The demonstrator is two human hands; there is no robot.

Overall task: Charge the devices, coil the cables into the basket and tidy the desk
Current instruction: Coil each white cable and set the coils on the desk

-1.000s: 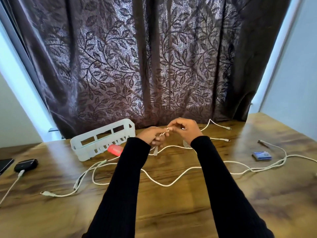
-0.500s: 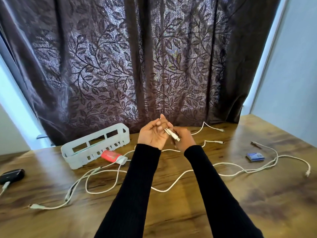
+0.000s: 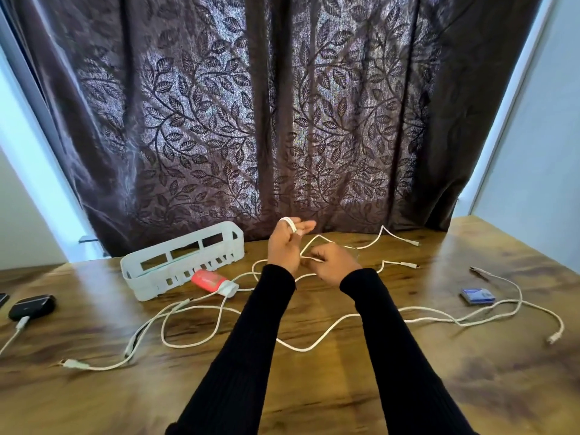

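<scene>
basket (image 3: pixel 182 259) left of hands, cables (image 3: pixel 326 337) across desk (image 3: pixel 314 387)

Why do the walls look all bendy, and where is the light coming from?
Head view: the wide-angle lens bows straight lines near the frame's sides, so the pale walls lean inward. Daylight glows through the leaf-patterned curtain, brightest mid-cloth. The wooden desk shows a soft sheen, and the left hand with its white cable looks slightly blurred.
</scene>
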